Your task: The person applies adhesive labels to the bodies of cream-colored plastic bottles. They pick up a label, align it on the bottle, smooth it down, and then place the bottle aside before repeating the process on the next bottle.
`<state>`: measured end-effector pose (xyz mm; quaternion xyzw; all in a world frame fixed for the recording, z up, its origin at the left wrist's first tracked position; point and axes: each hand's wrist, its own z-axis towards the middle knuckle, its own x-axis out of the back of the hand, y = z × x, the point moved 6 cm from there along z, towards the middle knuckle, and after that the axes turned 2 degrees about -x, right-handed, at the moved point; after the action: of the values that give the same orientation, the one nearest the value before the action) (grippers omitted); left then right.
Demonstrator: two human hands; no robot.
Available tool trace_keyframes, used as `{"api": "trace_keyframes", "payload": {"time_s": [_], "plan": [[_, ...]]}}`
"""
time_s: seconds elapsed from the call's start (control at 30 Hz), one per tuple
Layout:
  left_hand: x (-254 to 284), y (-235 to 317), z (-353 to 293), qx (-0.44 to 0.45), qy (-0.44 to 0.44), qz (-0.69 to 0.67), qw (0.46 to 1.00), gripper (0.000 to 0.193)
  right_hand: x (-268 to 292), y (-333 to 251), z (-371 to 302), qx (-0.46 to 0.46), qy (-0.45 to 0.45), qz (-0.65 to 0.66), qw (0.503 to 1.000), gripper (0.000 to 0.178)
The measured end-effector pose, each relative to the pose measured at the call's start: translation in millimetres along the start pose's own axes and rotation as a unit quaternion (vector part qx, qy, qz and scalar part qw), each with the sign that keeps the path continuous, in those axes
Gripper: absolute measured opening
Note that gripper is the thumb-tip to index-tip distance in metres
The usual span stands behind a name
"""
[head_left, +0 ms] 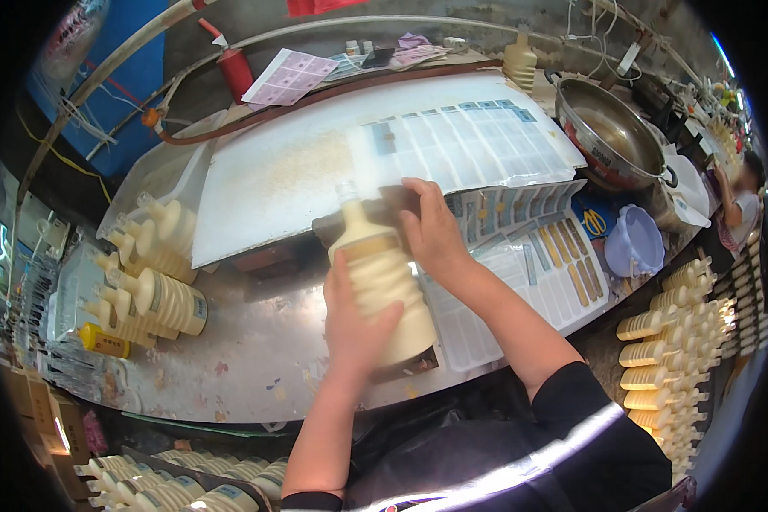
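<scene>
metal table: is spreading across the middle of the frame, with a white board resting on its far half.
held pump-style bottle: is sitting slightly blurred at the centre of the frame, cream-coloured and ridged, its clear neck pointing up.
left hand: is gripping the bottle's left side and front, fingers wrapping its body.
right hand: is hovering to the right of the bottle's shoulder, thumb and forefinger parting; whether it is touching the bottle, i cannot tell.
labels on the bottle: a gold band is showing on its upper body; the left hand is hiding much of the front below.
left-hand group: several cream bottles are lying at the left of the frame, at least one bearing a printed label, so some are looking done.
label supply: a clear label sheet is lying at upper centre-right, bluish labels lining its edge; gold strips are waiting at right, so stock is remaining.
other bottles: more rows are filling the lower right; how many are finished, i cannot tell.
</scene>
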<state>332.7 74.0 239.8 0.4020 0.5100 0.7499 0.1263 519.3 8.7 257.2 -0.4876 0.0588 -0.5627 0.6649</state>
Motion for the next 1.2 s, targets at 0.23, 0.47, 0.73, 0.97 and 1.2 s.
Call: {"api": "trace_keyframes", "payload": {"time_s": [0.23,0.47,0.73,0.97,1.2], "plan": [[0.6,-10.3,-5.1,0.054,0.019,-0.127,0.990,0.106,31.6,-66.2,-28.7,0.208,0.103,-0.066,0.970,0.021],[-8.8,-19.9,-9.1,0.107,-0.058,-0.015,0.992,0.064,-26.5,-132.9,-45.2,0.315,-0.040,-0.183,0.931,0.020],[-15.1,-47.7,-27.0,-0.001,-0.019,-0.079,0.997,0.083,-71.0,-139.0,-39.3,0.284,-0.157,-0.209,0.922,0.014],[4.4,-10.2,-5.8,-0.105,0.041,0.019,0.993,0.092,20.8,-32.0,-24.3,-0.035,0.027,-0.008,0.999,0.025],[-1.9,-23.9,-10.1,0.034,0.037,-0.145,0.988,0.089,35.4,-27.3,-35.0,-0.021,0.089,0.024,0.996,0.021]]}}
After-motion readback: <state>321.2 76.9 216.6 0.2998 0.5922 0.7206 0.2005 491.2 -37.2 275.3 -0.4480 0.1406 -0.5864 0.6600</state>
